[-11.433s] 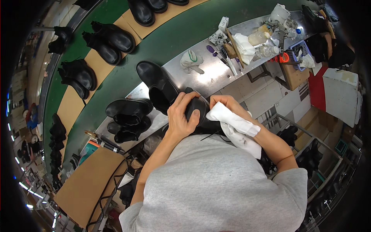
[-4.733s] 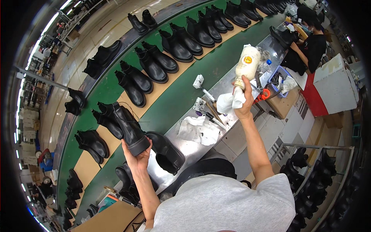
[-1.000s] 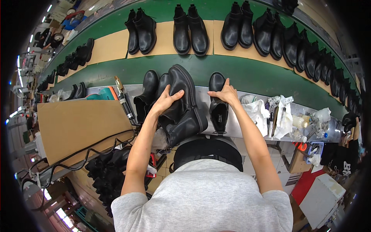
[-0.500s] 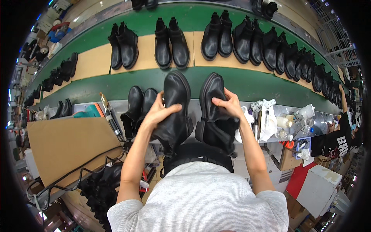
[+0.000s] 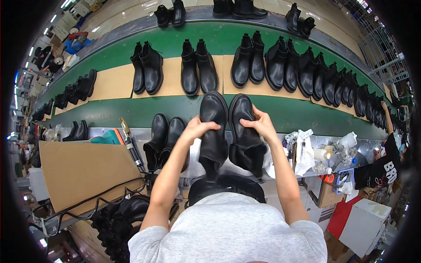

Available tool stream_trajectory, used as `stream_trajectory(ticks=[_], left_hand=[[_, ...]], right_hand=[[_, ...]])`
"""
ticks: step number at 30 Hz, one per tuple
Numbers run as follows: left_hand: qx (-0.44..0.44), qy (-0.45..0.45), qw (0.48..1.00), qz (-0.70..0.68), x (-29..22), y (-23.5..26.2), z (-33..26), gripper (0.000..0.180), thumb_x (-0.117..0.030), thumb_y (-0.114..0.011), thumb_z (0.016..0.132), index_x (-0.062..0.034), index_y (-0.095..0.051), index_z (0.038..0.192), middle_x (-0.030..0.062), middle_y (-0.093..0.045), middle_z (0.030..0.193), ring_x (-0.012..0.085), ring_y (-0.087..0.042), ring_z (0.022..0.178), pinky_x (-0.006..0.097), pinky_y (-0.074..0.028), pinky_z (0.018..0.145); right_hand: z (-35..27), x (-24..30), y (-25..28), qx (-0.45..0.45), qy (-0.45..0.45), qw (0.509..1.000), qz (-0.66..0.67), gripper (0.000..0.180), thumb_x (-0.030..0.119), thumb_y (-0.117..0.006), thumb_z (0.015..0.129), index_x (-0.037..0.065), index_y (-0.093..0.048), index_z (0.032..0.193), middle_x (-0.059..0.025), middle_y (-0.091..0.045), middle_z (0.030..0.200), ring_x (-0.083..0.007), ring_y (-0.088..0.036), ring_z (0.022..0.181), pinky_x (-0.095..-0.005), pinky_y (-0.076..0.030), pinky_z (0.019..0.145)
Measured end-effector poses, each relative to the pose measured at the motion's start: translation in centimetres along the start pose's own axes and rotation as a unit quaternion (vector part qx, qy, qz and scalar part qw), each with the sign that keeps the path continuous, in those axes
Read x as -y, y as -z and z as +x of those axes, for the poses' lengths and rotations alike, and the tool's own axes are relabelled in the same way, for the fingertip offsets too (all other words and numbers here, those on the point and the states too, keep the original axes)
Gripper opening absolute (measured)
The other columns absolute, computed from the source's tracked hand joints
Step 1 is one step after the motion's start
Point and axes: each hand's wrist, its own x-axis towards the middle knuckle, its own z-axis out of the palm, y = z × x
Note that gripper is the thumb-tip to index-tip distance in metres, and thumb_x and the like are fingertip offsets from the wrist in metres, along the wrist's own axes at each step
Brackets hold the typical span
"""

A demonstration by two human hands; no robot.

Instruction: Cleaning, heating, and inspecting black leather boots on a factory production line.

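Observation:
My left hand (image 5: 198,128) grips a black ankle boot (image 5: 213,127) by its upper, toe pointing away over the green conveyor belt (image 5: 285,111). Beside it, my right hand (image 5: 258,124) holds the matching black boot (image 5: 244,138) the same way. The two boots are side by side in front of me, above the metal workbench (image 5: 140,133). Another pair of black boots (image 5: 164,140) stands on the bench just left of my left arm.
Pairs of black boots (image 5: 197,68) stand on brown paper sheets along the belt. A cardboard sheet (image 5: 83,168) lies at left. White rags and a bottle (image 5: 320,153) clutter the bench at right, where another person's arm (image 5: 388,131) reaches. More boots (image 5: 118,215) pile below left.
Both boots have been carried forward and brought close together, toes now over the belt's near edge. The camera has tilted slightly, showing more of the belt.

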Motion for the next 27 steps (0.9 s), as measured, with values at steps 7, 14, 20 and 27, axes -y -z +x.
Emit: stream_trajectory(ticks=[7, 14, 20, 27], left_hand=[[0.176, 0.000, 0.823, -0.540, 0.7, -0.6, -6.2, 0.052, -0.028, -0.054, 0.084, 0.0071, -0.049, 0.121, 0.0214, -0.058, 0.115, 0.0255, -0.062, 0.095, 0.035, -0.052, 0.083], [0.378, -0.215, 0.754, -0.492, -0.5, -3.0, -6.0, 0.066, -0.045, -0.048, 0.085, 0.0037, -0.042, 0.130, 0.0224, -0.049, 0.127, 0.0295, -0.053, 0.112, 0.040, -0.042, 0.098], [0.241, -0.052, 0.794, -0.556, 1.0, -0.5, -7.0, 0.066, -0.043, -0.051, 0.084, 0.0020, -0.042, 0.130, 0.0232, -0.048, 0.127, 0.0289, -0.053, 0.111, 0.040, -0.045, 0.095], [-0.053, 0.013, 0.988, 0.143, 3.7, 3.2, 1.1, 0.068, -0.042, -0.074, 0.068, 0.0127, -0.056, 0.104, 0.0168, -0.063, 0.097, 0.0233, -0.065, 0.079, 0.031, -0.055, 0.064]], right_hand=[[-5.1, 1.8, -2.4, 0.208, -0.189, 0.750, 0.600, 0.060, 0.030, -0.064, 0.083, -0.002, -0.041, 0.128, -0.0140, -0.059, 0.109, -0.0198, -0.062, 0.089, -0.0314, -0.052, 0.080], [-3.3, -2.7, -4.0, 0.192, -0.020, 0.835, 0.515, 0.051, 0.033, -0.048, 0.092, 0.000, -0.040, 0.130, -0.0216, -0.047, 0.125, -0.0248, -0.056, 0.104, -0.0360, -0.049, 0.087], [-5.6, 2.9, -2.5, 0.216, -0.055, 0.783, 0.581, 0.068, 0.047, -0.054, 0.087, 0.001, -0.037, 0.133, -0.0178, -0.046, 0.128, -0.0239, -0.056, 0.103, -0.0345, -0.049, 0.086], [-0.8, -3.5, -0.7, -0.033, -0.196, 0.980, 0.001, 0.076, 0.028, -0.068, 0.080, 0.002, -0.029, 0.140, -0.0173, -0.058, 0.114, -0.0162, -0.061, 0.083, -0.0284, -0.054, 0.060]])
